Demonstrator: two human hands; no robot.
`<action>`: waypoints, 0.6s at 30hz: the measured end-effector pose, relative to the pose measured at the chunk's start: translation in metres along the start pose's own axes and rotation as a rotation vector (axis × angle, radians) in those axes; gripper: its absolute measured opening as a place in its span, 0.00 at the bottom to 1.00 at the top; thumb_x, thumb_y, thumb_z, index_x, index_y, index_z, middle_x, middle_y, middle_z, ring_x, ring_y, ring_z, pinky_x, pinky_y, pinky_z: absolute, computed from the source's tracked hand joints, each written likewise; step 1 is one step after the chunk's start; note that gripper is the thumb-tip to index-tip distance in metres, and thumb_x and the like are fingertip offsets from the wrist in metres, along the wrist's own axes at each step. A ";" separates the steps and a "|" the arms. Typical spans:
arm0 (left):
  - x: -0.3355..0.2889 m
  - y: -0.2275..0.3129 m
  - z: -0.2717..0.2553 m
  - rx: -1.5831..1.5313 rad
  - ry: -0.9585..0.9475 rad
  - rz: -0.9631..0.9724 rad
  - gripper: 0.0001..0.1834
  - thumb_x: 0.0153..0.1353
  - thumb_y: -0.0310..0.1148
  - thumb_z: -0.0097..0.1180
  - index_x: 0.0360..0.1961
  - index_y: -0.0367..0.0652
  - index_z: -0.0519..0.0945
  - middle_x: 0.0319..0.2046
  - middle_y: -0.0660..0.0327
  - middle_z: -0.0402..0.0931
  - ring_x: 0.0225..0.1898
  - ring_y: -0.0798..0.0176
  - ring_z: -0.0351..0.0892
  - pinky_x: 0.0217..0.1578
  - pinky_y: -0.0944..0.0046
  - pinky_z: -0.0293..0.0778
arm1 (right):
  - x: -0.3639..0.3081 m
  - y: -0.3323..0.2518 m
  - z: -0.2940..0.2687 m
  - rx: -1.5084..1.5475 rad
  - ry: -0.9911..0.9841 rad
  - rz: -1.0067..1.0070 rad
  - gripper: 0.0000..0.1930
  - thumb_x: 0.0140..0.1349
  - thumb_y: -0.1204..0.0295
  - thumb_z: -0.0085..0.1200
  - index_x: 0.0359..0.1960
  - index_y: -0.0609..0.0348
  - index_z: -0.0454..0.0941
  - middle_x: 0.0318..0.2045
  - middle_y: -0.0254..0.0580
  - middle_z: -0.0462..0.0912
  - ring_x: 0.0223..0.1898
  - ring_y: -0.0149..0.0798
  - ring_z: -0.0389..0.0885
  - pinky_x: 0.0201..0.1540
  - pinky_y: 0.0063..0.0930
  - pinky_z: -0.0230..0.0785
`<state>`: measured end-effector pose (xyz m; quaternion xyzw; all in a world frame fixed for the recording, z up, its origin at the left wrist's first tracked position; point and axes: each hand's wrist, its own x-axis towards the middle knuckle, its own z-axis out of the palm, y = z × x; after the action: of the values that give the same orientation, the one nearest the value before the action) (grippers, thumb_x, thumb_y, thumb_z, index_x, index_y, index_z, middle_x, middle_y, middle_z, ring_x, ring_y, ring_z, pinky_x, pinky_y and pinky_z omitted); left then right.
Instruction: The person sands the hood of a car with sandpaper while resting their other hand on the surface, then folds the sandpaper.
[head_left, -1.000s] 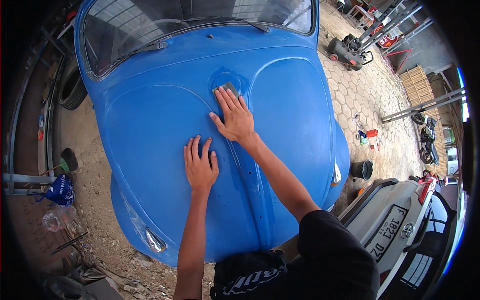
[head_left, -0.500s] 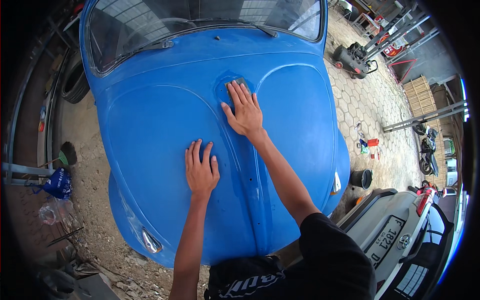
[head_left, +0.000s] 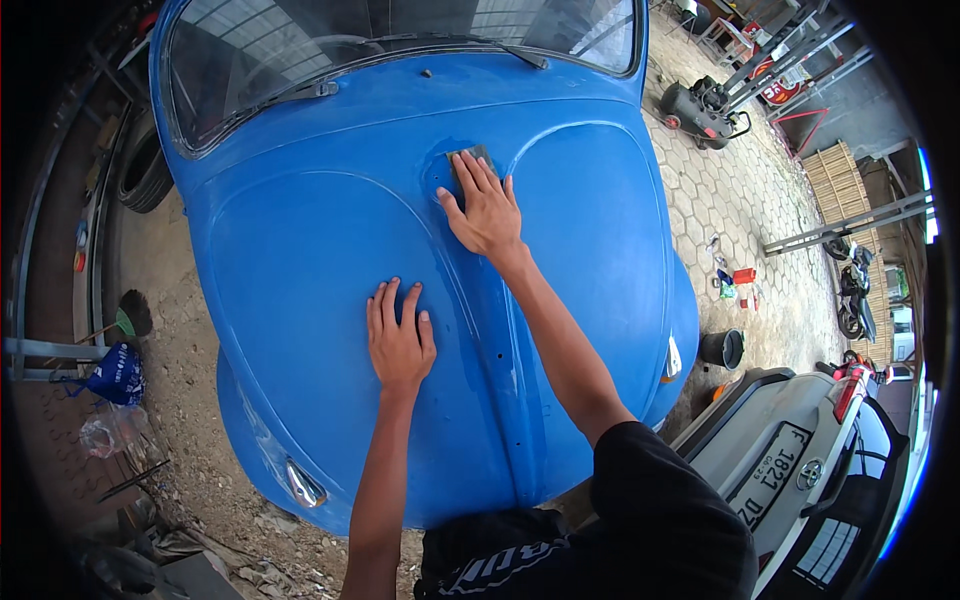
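Note:
A blue car hood (head_left: 300,270) with a raised centre ridge lies in front of me. Near its upper end, my right hand (head_left: 485,215) presses a small grey-brown sheet of sandpaper (head_left: 481,154) against the ridge, fingers laid over it. Only the upper part of the sheet shows past the fingers. Wet, darker paint surrounds it, and a wet streak runs down beside the ridge. Lower and to the left, my left hand (head_left: 400,340) rests on the hood with its fingers extended, holding nothing.
The windshield (head_left: 400,60) and its wipers lie beyond the hood. At right are a black bucket (head_left: 722,348), a parked silver car (head_left: 770,450) and an air compressor (head_left: 700,112). A tire (head_left: 147,175), a broom (head_left: 130,315) and a blue bag (head_left: 117,375) are at left.
My right hand and the sandpaper have shifted slightly up the ridge and to the left. My left hand stays at about the same spot on the hood.

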<state>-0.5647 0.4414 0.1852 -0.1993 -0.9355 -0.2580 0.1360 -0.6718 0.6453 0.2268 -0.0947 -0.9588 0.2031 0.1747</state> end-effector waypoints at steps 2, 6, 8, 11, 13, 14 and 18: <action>-0.001 -0.003 -0.001 0.013 0.000 -0.001 0.20 0.74 0.39 0.41 0.61 0.48 0.76 0.66 0.52 0.67 0.70 0.45 0.62 0.73 0.40 0.55 | -0.027 0.001 -0.005 -0.020 -0.054 0.007 0.35 0.71 0.46 0.41 0.75 0.47 0.60 0.75 0.38 0.62 0.77 0.44 0.55 0.77 0.57 0.43; 0.000 0.005 0.001 0.011 -0.002 0.011 0.20 0.74 0.40 0.42 0.61 0.49 0.76 0.66 0.53 0.66 0.70 0.45 0.62 0.72 0.40 0.56 | -0.021 0.001 -0.008 -0.020 -0.042 0.058 0.36 0.70 0.46 0.42 0.75 0.48 0.59 0.75 0.40 0.61 0.77 0.45 0.54 0.77 0.56 0.42; 0.002 0.010 0.003 0.001 0.001 0.010 0.20 0.73 0.39 0.42 0.61 0.49 0.76 0.66 0.53 0.66 0.70 0.45 0.62 0.72 0.40 0.56 | 0.012 0.003 -0.006 -0.011 0.017 0.078 0.37 0.70 0.46 0.42 0.75 0.51 0.59 0.75 0.41 0.61 0.77 0.46 0.54 0.77 0.56 0.43; 0.001 0.004 0.005 0.002 0.008 0.007 0.20 0.73 0.39 0.43 0.61 0.49 0.76 0.66 0.53 0.66 0.70 0.45 0.62 0.72 0.40 0.56 | 0.014 -0.003 0.006 0.022 0.013 0.082 0.37 0.70 0.46 0.43 0.75 0.54 0.59 0.75 0.42 0.61 0.77 0.47 0.54 0.77 0.56 0.43; 0.001 -0.005 0.003 0.015 0.016 0.004 0.20 0.72 0.38 0.44 0.61 0.49 0.76 0.66 0.53 0.66 0.70 0.45 0.62 0.72 0.40 0.56 | -0.017 -0.015 0.009 0.064 0.002 0.082 0.38 0.70 0.45 0.43 0.75 0.54 0.59 0.75 0.42 0.61 0.77 0.47 0.54 0.77 0.57 0.43; 0.001 -0.007 0.003 0.015 0.015 0.005 0.20 0.72 0.38 0.44 0.61 0.49 0.76 0.66 0.53 0.66 0.70 0.45 0.62 0.72 0.40 0.56 | -0.038 -0.018 0.008 0.040 -0.024 0.067 0.38 0.69 0.45 0.43 0.75 0.54 0.59 0.75 0.42 0.61 0.77 0.47 0.55 0.77 0.57 0.43; 0.002 0.003 -0.001 0.013 0.012 0.013 0.20 0.73 0.39 0.43 0.61 0.49 0.76 0.66 0.53 0.67 0.70 0.45 0.62 0.72 0.40 0.56 | -0.048 -0.014 0.002 -0.001 -0.019 0.017 0.39 0.68 0.46 0.46 0.76 0.53 0.58 0.75 0.41 0.60 0.77 0.46 0.55 0.77 0.58 0.44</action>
<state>-0.5648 0.4437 0.1877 -0.2029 -0.9351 -0.2521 0.1446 -0.6299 0.6196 0.2173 -0.1009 -0.9596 0.2051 0.1639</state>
